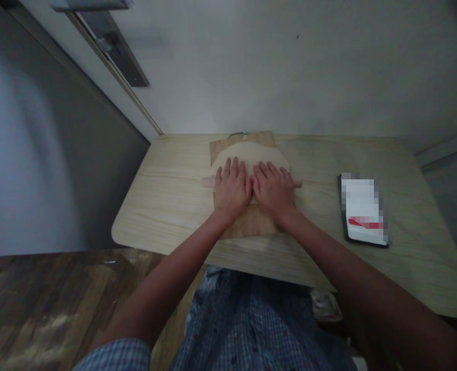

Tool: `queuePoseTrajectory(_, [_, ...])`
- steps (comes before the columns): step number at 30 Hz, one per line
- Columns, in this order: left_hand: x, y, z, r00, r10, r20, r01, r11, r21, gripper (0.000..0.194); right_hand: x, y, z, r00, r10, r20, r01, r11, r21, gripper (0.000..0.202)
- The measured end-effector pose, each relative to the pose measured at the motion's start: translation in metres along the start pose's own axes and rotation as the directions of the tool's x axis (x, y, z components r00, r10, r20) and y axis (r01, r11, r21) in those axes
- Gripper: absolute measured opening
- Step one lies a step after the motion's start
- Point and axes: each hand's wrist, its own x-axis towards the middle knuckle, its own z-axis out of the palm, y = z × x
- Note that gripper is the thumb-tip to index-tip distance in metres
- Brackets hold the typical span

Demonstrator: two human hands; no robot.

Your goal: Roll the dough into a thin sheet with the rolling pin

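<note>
A round, flat sheet of pale dough [251, 151] lies on a wooden board [254, 222] and reaches past the board's sides. Across it runs a thin wooden rolling pin [298, 184], mostly hidden beneath my hands, with only its ends showing. My left hand [233, 186] lies flat over the pin, fingers stretched forward above the dough. Beside it, thumbs nearly touching, my right hand [274, 186] presses on the pin the same way, its fingers out straight and slightly spread.
The board rests on a light wooden table [166, 196] against a white wall. To the right lies a phone [363, 206] in a dark case, its screen blurred. A metal latch plate [116, 49] is at the upper left. Wooden floor [58, 309] shows at the lower left.
</note>
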Motion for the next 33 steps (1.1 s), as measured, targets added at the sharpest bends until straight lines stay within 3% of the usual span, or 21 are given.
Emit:
queuePoseTrajectory(5, [0.012, -0.002, 0.004, 1.000, -0.012, 0.002, 0.012, 1.000, -0.011, 0.044, 0.010, 0.001, 0.001, 1.000, 0.023, -0.014, -0.023, 0.999, -0.023, 0.042])
queuePoseTrajectory(15, [0.094, -0.011, 0.014, 0.994, -0.099, 0.040, 0.103, 0.986, -0.131, 0.044, 0.088, 0.019, 0.006, 0.996, 0.063, 0.065, -0.061, 0.997, -0.039, 0.043])
queuePoseTrajectory(22, [0.130, -0.015, 0.020, 0.995, -0.069, 0.066, 0.079, 0.985, -0.156, 0.049, 0.123, 0.028, 0.009, 0.997, 0.027, 0.066, -0.024, 0.998, -0.050, 0.043])
queuePoseTrajectory(27, [0.123, -0.015, 0.021, 0.997, -0.076, 0.024, 0.079, 0.988, -0.134, 0.050, 0.115, 0.024, 0.007, 0.999, 0.034, 0.029, -0.030, 0.994, -0.107, 0.043])
queuePoseTrajectory(33, [0.072, -0.010, 0.019, 0.994, -0.090, -0.063, 0.082, 0.990, -0.113, 0.045, 0.066, 0.009, 0.007, 1.000, -0.005, -0.006, 0.004, 0.996, -0.088, 0.041])
